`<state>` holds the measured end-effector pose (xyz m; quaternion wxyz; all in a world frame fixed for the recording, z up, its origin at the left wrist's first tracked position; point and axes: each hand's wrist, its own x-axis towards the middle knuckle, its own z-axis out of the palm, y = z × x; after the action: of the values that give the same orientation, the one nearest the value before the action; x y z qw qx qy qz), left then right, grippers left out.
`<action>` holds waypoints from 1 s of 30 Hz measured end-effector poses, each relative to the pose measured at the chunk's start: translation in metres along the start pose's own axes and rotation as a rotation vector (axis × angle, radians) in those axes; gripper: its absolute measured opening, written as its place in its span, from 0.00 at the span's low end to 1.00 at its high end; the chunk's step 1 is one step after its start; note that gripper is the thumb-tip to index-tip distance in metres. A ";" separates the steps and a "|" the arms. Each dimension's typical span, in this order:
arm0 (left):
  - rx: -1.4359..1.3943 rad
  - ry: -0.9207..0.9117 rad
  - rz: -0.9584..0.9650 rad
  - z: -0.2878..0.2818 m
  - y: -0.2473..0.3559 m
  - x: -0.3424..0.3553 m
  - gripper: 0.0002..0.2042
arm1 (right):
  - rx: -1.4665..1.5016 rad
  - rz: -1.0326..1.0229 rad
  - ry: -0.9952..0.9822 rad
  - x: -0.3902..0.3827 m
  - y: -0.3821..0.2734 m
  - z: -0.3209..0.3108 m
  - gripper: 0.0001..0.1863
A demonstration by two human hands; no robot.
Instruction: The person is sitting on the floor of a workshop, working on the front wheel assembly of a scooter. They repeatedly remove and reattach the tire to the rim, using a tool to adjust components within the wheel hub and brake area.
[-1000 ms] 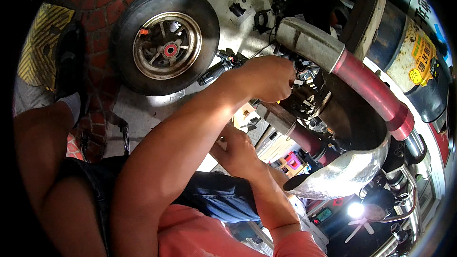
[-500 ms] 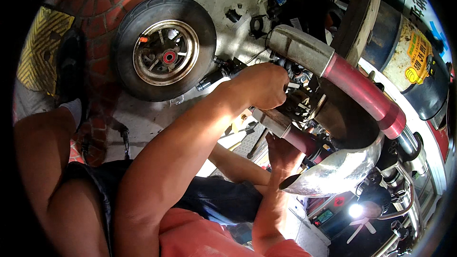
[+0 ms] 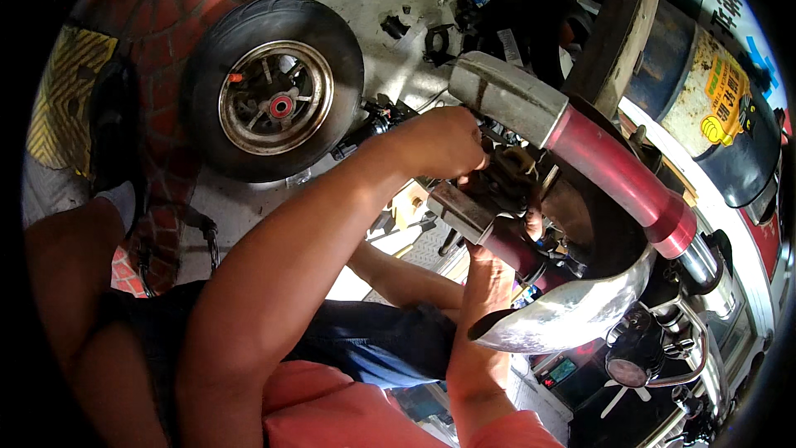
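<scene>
My left hand point(image 3: 444, 143) is closed, its fingers curled in beside a dark, greasy metal part point(image 3: 510, 172) between the two fork legs of a motorbike. What those fingers grip is hidden. From below, my right hand point(image 3: 491, 261) reaches behind the nearer fork leg point(image 3: 464, 211), which has a grey lower end and a red tube. Some of its fingertips show in the gap beside the dark part; the rest are covered. The farther fork leg point(image 3: 613, 158), also grey and red, slants above. A shiny metal mudguard point(image 3: 572, 311) curves below the hands.
A wheel with a black tyre point(image 3: 203, 108) lies on the floor at left. Several small dark parts point(image 3: 395, 26) are scattered beyond it. A rusty drum point(image 3: 692, 75) stands at far right. A headlamp point(image 3: 632, 361) and chrome bars are at lower right. My legs are at left and below.
The right hand has moved up behind the nearer fork leg, and its fingertips now show between the legs. The left hand stays at the fork. The whole view has shifted slightly.
</scene>
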<state>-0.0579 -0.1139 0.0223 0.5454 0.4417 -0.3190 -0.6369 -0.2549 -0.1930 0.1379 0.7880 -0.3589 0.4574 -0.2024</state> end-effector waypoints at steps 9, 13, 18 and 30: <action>0.072 -0.301 -0.305 -0.015 0.025 0.020 0.11 | -0.046 -0.068 0.024 -0.002 -0.011 -0.002 0.32; -0.147 -0.342 -0.419 -0.023 0.038 0.012 0.13 | -0.045 -0.060 0.022 -0.004 -0.010 -0.004 0.32; -0.187 -0.310 -0.370 -0.022 0.036 0.010 0.14 | -0.048 -0.052 0.011 -0.006 -0.011 -0.003 0.32; -0.221 -0.076 -0.169 -0.008 0.007 0.006 0.12 | -0.032 -0.055 -0.029 0.007 -0.010 -0.008 0.32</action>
<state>-0.0476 -0.1208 0.0243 0.5227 0.3796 -0.2291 -0.7282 -0.2583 -0.2071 0.1392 0.7827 -0.3869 0.4392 -0.2116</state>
